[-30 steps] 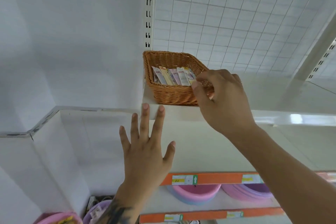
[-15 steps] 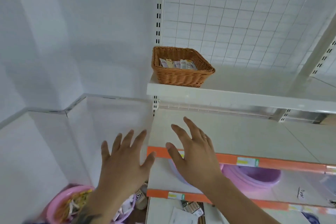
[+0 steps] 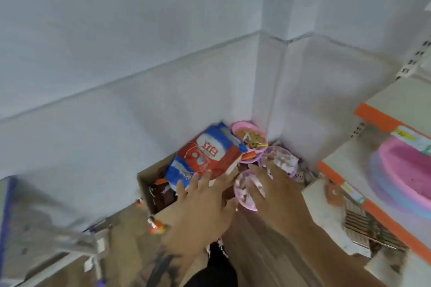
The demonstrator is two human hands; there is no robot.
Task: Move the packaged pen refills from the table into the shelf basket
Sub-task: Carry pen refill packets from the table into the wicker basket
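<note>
The view is blurred and points down at the floor corner. My left hand (image 3: 200, 209) is spread with straight fingers and holds nothing, in front of a cardboard box. My right hand (image 3: 277, 196) is also spread and empty, beside it, over a small pink bowl (image 3: 242, 193). The wicker basket and the packaged pen refills are out of view, and so is the table.
An open cardboard box (image 3: 149, 196) on the floor holds a red, white and blue bag (image 3: 207, 156). Pink and purple bowls (image 3: 247, 133) of small items crowd the wall corner. Shelves with orange edges (image 3: 382, 216) and stacked pink basins (image 3: 405, 177) stand at the right.
The view has swung down and left, away from the shelf basket to the floor corner. Both hands came down from the shelf and stay spread and empty.
</note>
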